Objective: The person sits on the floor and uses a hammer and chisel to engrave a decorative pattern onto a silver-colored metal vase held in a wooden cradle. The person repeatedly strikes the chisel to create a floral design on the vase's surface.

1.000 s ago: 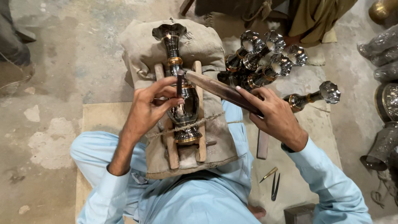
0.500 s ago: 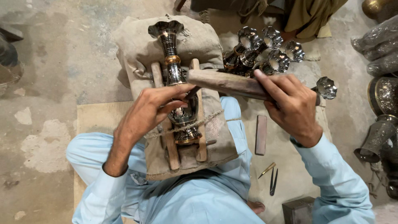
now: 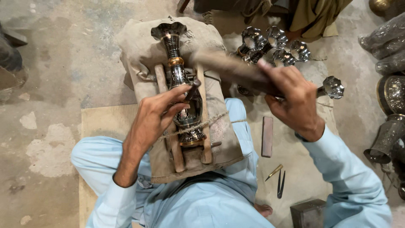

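the engraved metal vase (image 3: 180, 84) lies on its side on a padded cloth cushion (image 3: 139, 50) across the person's lap, its flared mouth pointing away and its base toward the body, wedged between 2 wooden sticks (image 3: 166, 122) and bound down by a loop of twine (image 3: 198, 125) over its belly. the left hand (image 3: 158, 114) rests on the vase's belly, fingers pinched around a small chisel (image 3: 193, 84) whose tip meets the metal just above the twine. the right hand (image 3: 293, 99) is clenched around a wooden mallet (image 3: 230, 65), raised and blurred above and to the right of the chisel. to do this stroke well, it seems wise to keep the chisel tip seated on the pattern line, let the heel of the left hand brace on the vase, and land light, even taps square on the chisel's head so the tip does not skid over the polished surface. beyond the cushion a cluster of 5 or so similar silver vases (image 3: 274, 44) lies on the floor, with 1 more (image 3: 332, 86) behind the right hand. a flat sharpening stone (image 3: 267, 136), a brass punch (image 3: 274, 172) and dark tweezers (image 3: 280, 184) lie beside the right knee, and a dark metal block (image 3: 308, 213) stands near the bottom edge.
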